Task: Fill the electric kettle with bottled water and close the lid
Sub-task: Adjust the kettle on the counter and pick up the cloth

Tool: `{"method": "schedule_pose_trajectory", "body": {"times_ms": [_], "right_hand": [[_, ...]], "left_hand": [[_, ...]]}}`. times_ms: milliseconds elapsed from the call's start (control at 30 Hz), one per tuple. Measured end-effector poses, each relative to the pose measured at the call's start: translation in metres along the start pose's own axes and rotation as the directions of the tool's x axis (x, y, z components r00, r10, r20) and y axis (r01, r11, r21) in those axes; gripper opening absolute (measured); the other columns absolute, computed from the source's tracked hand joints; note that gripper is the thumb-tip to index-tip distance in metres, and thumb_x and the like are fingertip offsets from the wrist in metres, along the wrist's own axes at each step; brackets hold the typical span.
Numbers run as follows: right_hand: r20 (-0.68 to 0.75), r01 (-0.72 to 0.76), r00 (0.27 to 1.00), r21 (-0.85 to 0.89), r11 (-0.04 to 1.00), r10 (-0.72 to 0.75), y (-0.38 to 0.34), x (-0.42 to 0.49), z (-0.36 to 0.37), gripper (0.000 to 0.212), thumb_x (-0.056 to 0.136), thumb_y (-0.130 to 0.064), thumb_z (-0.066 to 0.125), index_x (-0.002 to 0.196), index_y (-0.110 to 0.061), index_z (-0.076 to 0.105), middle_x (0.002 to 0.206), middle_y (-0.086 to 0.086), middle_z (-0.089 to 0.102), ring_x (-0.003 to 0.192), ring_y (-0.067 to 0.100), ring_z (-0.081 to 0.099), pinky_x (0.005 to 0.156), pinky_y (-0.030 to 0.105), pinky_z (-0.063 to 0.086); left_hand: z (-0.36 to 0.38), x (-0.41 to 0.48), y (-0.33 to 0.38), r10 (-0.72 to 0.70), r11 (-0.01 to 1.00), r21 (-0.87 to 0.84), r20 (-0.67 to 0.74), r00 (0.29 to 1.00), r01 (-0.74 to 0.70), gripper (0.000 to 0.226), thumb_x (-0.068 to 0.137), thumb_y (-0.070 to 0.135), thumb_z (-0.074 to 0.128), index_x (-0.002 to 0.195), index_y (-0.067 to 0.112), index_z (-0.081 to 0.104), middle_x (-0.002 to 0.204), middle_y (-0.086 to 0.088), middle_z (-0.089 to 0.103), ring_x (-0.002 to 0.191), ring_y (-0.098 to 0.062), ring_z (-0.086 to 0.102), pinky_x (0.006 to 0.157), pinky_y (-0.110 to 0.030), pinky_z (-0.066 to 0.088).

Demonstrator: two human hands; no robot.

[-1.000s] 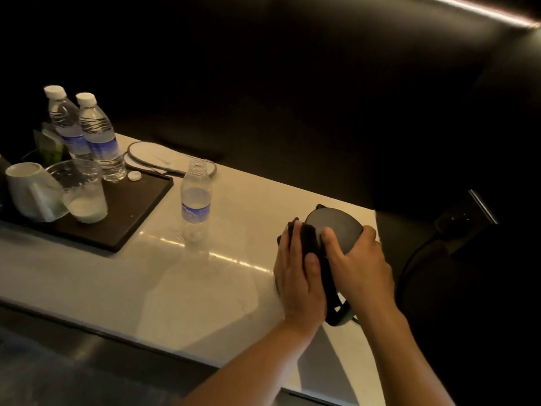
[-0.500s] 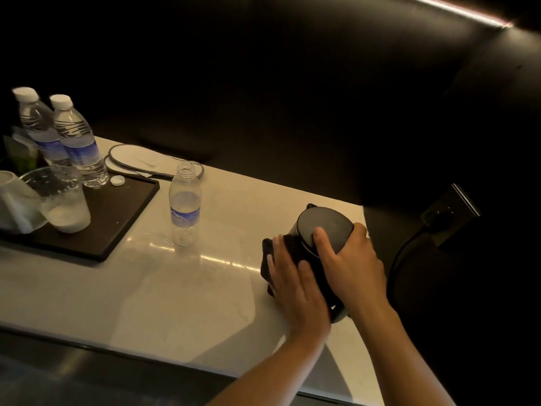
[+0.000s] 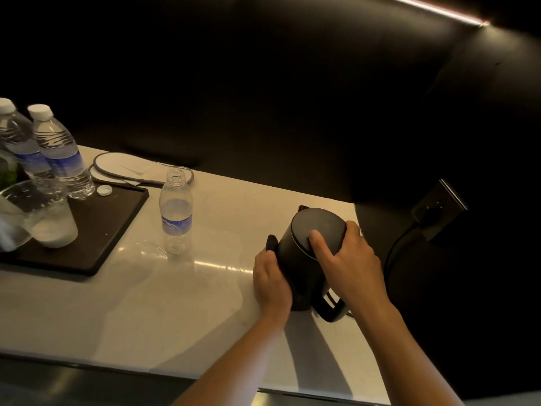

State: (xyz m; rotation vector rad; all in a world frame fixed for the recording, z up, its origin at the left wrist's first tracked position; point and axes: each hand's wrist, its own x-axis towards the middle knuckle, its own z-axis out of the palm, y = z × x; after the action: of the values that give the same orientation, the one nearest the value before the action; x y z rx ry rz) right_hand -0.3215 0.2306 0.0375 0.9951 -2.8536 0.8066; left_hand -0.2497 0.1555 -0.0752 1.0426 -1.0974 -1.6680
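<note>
Both hands are sitting lower on the kettle (image 3: 304,259) than they were a moment ago, and the left hand (image 3: 270,281) is now sliding off the front of it and down to the side wall near the base. Room-wise, the kettle is standing on the pale counter (image 3: 181,303) close to the right-hand end, where the surface is dropping away into dark, with a cord (image 3: 393,250) running off to a wall socket (image 3: 437,208) beyond. Open counter is stretching out to the left and toward the near edge, with the uncapped bottle (image 3: 176,212) standing upright well apart from the kettle and a dark tray (image 3: 111,227) further left, the loose cap (image 3: 104,190) lying on its far edge. Two capped bottles (image 3: 60,153) and a clear cup (image 3: 51,221) are crowding that tray. Both forearms are reaching in from the bottom, angling up and converging on the kettle. The left hand is cupping the kettle's left wall, fingers curled around it and mostly hidden behind the body. The right hand (image 3: 348,259) is draping over the closed lid (image 3: 317,230), thumb lying flat on top, the other fingers wrapping over the far right rim, palm sitting above the handle (image 3: 332,310).
</note>
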Motion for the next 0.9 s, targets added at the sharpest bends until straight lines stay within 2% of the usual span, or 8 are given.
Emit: {"method": "schedule_pose_trajectory", "body": {"times_ms": [67, 200, 367, 467, 533, 633, 767, 900], "right_hand": [[0.012, 0.017, 1.0, 0.032, 0.999, -0.018, 0.003, 0.002, -0.004, 0.075, 0.087, -0.075, 0.044, 0.139, -0.021, 0.041, 0.121, 0.003, 0.06, 0.099, 0.026, 0.062, 0.076, 0.039, 0.058], [0.015, 0.063, 0.998, 0.04, 0.997, -0.063, 0.008, 0.007, -0.008, 0.062, 0.091, -0.07, 0.044, 0.135, -0.025, 0.044, 0.11, -0.002, 0.06, 0.089, 0.021, 0.06, 0.07, 0.033, 0.052], [0.041, 0.112, 0.993, 0.064, 0.992, -0.115, 0.015, 0.013, -0.009, 0.063, 0.09, -0.072, 0.039, 0.134, -0.027, 0.045, 0.101, -0.006, 0.058, 0.086, 0.019, 0.061, 0.066, 0.03, 0.051], [0.054, 0.137, 0.988, 0.076, 0.988, -0.141, 0.02, 0.017, -0.009, 0.064, 0.09, -0.073, 0.039, 0.135, -0.027, 0.046, 0.094, -0.006, 0.062, 0.079, 0.016, 0.062, 0.062, 0.028, 0.045], [0.076, 0.141, 0.986, 0.091, 0.986, -0.148, 0.024, 0.021, -0.008, 0.063, 0.091, -0.072, 0.039, 0.136, -0.028, 0.045, 0.094, -0.005, 0.064, 0.077, 0.015, 0.061, 0.061, 0.028, 0.046], [0.115, 0.134, 0.982, 0.124, 0.983, -0.149, 0.03, 0.026, -0.008, 0.065, 0.092, -0.073, 0.035, 0.141, -0.032, 0.042, 0.102, -0.002, 0.066, 0.081, 0.013, 0.062, 0.064, 0.029, 0.049], [0.151, 0.139, 0.975, 0.16, 0.977, -0.164, 0.037, 0.035, -0.013, 0.066, 0.093, -0.071, 0.029, 0.149, -0.038, 0.039, 0.111, -0.001, 0.066, 0.09, 0.01, 0.062, 0.072, 0.03, 0.052], [0.171, 0.138, 0.97, 0.197, 0.971, -0.173, 0.041, 0.047, -0.017, 0.048, 0.101, -0.057, 0.036, 0.147, -0.045, 0.045, 0.118, -0.007, 0.067, 0.078, 0.006, 0.061, 0.073, 0.032, 0.054]], "left_hand": [[0.009, -0.009, 0.015, -0.032, 0.999, 0.006, -0.029, 0.999, 0.032, 0.028, 0.093, 0.051, 0.033, 0.106, 0.05, 0.057, 0.114, 0.012, 0.064, 0.116, -0.019, 0.059, 0.102, -0.043, 0.048], [0.03, -0.056, 0.027, 0.302, 0.935, 0.195, 0.008, 0.953, -0.297, 0.058, 0.1, 0.058, 0.02, 0.152, 0.034, 0.032, 0.153, 0.006, 0.042, 0.143, -0.008, 0.033, 0.116, -0.033, 0.025], [0.023, -0.048, 0.01, 0.406, 0.871, 0.279, 0.052, 0.912, -0.403, 0.055, 0.103, 0.044, 0.023, 0.154, 0.025, 0.029, 0.158, 0.0, 0.037, 0.147, -0.003, 0.023, 0.119, -0.034, 0.021], [0.012, -0.025, -0.005, 0.368, 0.913, 0.18, 0.018, 0.93, -0.365, 0.049, 0.103, 0.037, 0.028, 0.146, 0.021, 0.044, 0.143, -0.007, 0.055, 0.135, -0.024, 0.048, 0.109, -0.05, 0.041], [0.006, -0.011, -0.011, 0.296, 0.95, 0.097, 0.038, 0.955, -0.298, 0.042, 0.101, 0.038, 0.031, 0.137, 0.031, 0.051, 0.13, -0.001, 0.062, 0.122, -0.019, 0.058, 0.101, -0.05, 0.049], [-0.002, 0.009, -0.004, 0.098, 0.995, 0.004, 0.121, 0.988, -0.099, 0.038, 0.095, 0.04, 0.037, 0.123, 0.038, 0.062, 0.119, 0.003, 0.068, 0.112, -0.014, 0.063, 0.101, -0.048, 0.05], [0.004, 0.019, 0.019, -0.111, 0.993, -0.023, 0.178, 0.978, 0.117, 0.041, 0.094, 0.043, 0.039, 0.115, 0.022, 0.068, 0.113, -0.014, 0.069, 0.109, -0.032, 0.064, 0.098, -0.059, 0.05], [0.02, -0.018, 0.026, 0.156, 0.988, 0.003, 0.072, 0.985, -0.157, 0.045, 0.098, 0.054, 0.03, 0.139, 0.046, 0.049, 0.136, 0.02, 0.057, 0.129, -0.012, 0.051, 0.108, -0.041, 0.043]]}}
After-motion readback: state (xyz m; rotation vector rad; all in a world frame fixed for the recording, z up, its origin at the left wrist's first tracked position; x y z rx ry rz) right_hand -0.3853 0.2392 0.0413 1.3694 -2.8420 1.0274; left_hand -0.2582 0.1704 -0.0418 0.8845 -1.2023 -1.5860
